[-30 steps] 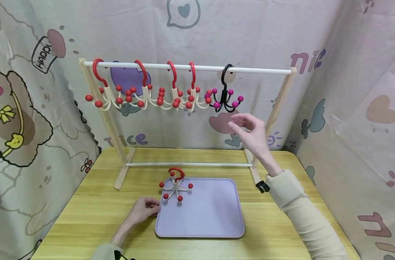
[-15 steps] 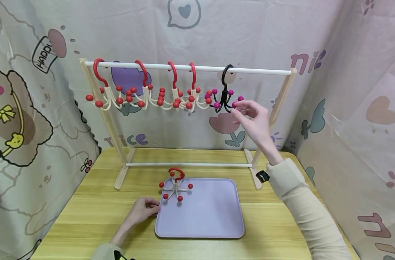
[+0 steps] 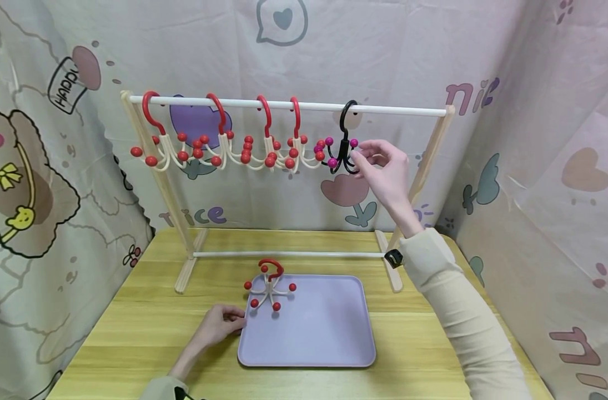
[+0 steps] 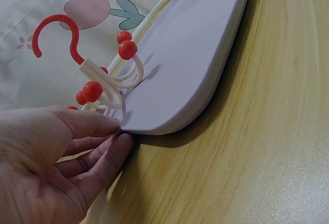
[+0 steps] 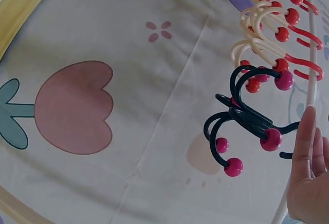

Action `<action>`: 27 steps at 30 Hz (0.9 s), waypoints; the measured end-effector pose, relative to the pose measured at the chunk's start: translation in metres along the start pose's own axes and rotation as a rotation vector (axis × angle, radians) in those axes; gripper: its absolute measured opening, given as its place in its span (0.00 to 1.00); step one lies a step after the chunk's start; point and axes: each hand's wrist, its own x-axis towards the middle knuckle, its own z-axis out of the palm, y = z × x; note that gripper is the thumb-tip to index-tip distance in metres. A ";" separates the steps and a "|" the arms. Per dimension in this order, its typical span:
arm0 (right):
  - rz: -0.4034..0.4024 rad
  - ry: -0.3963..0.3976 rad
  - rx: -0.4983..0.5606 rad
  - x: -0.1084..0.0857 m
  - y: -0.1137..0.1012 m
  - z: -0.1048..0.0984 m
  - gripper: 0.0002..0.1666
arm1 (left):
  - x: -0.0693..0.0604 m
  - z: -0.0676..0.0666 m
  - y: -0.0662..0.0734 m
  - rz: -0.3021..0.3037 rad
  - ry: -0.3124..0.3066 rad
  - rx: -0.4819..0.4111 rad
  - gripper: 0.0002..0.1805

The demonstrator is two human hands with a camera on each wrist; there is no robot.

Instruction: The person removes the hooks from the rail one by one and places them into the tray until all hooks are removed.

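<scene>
My left hand pinches the left edge of the lilac tray between thumb and fingers. On the tray's back left corner rests a cream hanger with a red hook and red balls. A black hanger with magenta balls hangs from the rack's white top bar. At its right side my right hand is raised with fingers loosely bent, covering some of its balls in the head view; whether they touch, I cannot tell.
Several cream hangers with red hooks hang left of the black one, their arms close together. The rack's wooden side posts stand on the wooden table, behind the tray. Printed cloth surrounds the table.
My right hand has moved up and slightly left, from below the black hanger to beside its arms. My left hand, the tray and the hangers have kept their places.
</scene>
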 end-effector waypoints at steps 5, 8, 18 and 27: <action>-0.016 0.050 -0.036 0.011 -0.002 0.009 0.15 | 0.000 -0.001 0.001 -0.003 -0.005 -0.020 0.12; -0.021 0.074 -0.068 0.017 -0.001 0.015 0.16 | 0.000 -0.001 0.000 -0.008 -0.007 -0.029 0.12; -0.027 0.157 -0.149 0.038 0.002 0.033 0.18 | -0.001 -0.001 -0.002 -0.001 -0.014 -0.043 0.12; -0.135 0.260 -0.344 0.049 0.003 0.045 0.17 | 0.000 0.000 -0.002 -0.006 -0.017 -0.045 0.12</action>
